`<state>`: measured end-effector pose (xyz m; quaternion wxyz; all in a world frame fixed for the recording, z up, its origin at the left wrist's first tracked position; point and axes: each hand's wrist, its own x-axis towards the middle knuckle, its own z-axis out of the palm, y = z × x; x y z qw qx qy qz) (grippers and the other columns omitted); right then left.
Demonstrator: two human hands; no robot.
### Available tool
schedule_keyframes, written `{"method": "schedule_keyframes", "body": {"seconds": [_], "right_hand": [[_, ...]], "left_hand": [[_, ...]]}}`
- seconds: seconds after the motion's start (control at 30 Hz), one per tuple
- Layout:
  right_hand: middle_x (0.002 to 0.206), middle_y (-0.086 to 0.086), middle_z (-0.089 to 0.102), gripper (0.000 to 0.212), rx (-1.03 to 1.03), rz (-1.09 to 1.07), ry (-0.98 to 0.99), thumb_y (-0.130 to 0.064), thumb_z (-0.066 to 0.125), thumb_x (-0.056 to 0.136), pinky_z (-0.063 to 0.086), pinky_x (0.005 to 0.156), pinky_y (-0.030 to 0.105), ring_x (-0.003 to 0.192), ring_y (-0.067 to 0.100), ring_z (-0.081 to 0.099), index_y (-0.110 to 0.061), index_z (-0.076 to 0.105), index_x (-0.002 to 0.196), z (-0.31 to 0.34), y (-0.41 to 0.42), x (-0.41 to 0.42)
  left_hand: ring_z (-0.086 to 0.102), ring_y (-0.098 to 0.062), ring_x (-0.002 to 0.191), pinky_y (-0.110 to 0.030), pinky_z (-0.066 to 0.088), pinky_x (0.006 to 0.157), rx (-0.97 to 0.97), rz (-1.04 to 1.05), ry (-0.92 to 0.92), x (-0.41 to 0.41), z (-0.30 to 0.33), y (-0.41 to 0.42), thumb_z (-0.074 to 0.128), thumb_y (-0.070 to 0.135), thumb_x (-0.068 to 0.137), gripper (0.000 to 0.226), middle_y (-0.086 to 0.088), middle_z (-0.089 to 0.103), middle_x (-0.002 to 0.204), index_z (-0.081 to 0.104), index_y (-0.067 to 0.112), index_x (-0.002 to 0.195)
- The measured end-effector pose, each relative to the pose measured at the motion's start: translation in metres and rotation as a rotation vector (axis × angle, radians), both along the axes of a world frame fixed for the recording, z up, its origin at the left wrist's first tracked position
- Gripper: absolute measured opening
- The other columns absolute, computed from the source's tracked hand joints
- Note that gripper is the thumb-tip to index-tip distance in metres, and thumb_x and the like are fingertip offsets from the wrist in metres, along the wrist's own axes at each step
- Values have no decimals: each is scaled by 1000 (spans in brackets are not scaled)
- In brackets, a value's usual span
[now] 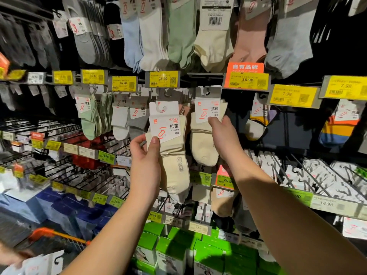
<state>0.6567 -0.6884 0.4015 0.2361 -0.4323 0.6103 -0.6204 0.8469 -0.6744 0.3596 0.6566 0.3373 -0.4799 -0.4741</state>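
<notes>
My left hand (146, 153) grips a pack of cream socks (174, 167) by its upper edge, thumb on the white card label (165, 124); this pack is off the hook and held in front of the rack. My right hand (224, 135) pinches a second cream sock pack (201, 143), thumb on its label, fingers behind. That pack's card (207, 92) hangs on a hook under the yellow 16.90 price tags.
Rows of hanging socks fill the rack above and to both sides, with yellow price tags (162, 78) on the rails. Green boxes (170, 253) and blue packs (65, 209) sit low. An orange cart handle (57, 234) is at the lower left.
</notes>
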Motion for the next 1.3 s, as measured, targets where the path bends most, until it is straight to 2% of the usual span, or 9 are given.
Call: {"method": "schedule_keyframes", "body": {"seconds": [0.13, 0.37, 0.5, 0.67, 0.77, 0.93, 1.1, 1.2, 1.3], "right_hand": [[106, 0, 57, 32, 105, -24, 79, -35, 44, 101, 38, 59, 29, 78, 11, 52, -13, 44, 124, 2, -18, -8], [113, 3, 54, 46, 234, -29, 139, -40, 42, 102, 38, 62, 34, 89, 24, 53, -11, 36, 138, 1, -36, -15], [119, 6, 55, 55, 293, -28, 180, -48, 41, 102, 39, 62, 34, 87, 24, 53, -9, 31, 140, -3, -37, -21], [137, 7, 46, 69, 286, -55, 170, -61, 49, 96, 39, 87, 33, 117, 27, 52, -12, 33, 142, -24, -20, -27], [138, 2, 44, 58, 163, -143, 105, -57, 53, 95, 41, 103, 40, 122, 24, 50, -20, 42, 139, -42, 3, -24], [100, -10, 63, 18, 30, 134, 24, -43, 44, 104, 47, 92, 35, 95, 7, 60, -32, 58, 104, -46, 41, 8], [125, -19, 67, 50, 62, 341, -35, -74, 54, 82, 47, 105, 43, 118, 7, 62, -44, 58, 123, -33, 45, 25], [120, -14, 70, 29, 8, 266, -1, -51, 58, 95, 51, 102, 42, 110, 6, 66, -36, 58, 120, -24, 41, 29], [117, -13, 71, 25, -38, 213, -20, -43, 56, 99, 53, 98, 39, 107, 6, 67, -31, 58, 122, -20, 37, 24]], "left_hand": [[67, -11, 99, -34, 49, 89, -8, -6, -7, -2, 2, -2, 55, 28, 102, 9, -2, 68, 114, 49, 32, 108], [66, -16, 104, -38, 50, 94, -14, -3, -28, -6, 4, -3, 59, 45, 85, 27, 1, 69, 112, 49, 36, 107], [66, -14, 102, -36, 50, 92, -9, -20, -35, -6, 3, -4, 58, 34, 99, 14, 2, 68, 111, 47, 34, 108], [66, -18, 107, -41, 49, 99, 10, -51, -19, -5, 5, -4, 54, 24, 103, 12, 0, 68, 112, 45, 29, 110], [66, -17, 106, -41, 48, 102, -2, -62, -16, -5, 2, -5, 56, 23, 102, 15, 3, 68, 110, 44, 28, 110], [67, -10, 98, -35, 49, 93, -22, -96, -31, -13, -1, -6, 58, 22, 100, 18, 9, 72, 100, 43, 28, 109], [69, -11, 95, -30, 52, 87, -45, -163, -43, -32, 6, -5, 56, 15, 101, 14, 4, 74, 101, 48, 25, 107], [69, 1, 88, -18, 52, 79, -48, -165, -110, -39, 10, -6, 61, 24, 99, 15, 8, 71, 102, 53, 24, 113], [66, -4, 102, -31, 52, 95, -28, -142, -212, -41, 16, -10, 64, 46, 84, 41, 9, 70, 109, 58, 29, 120]]}}
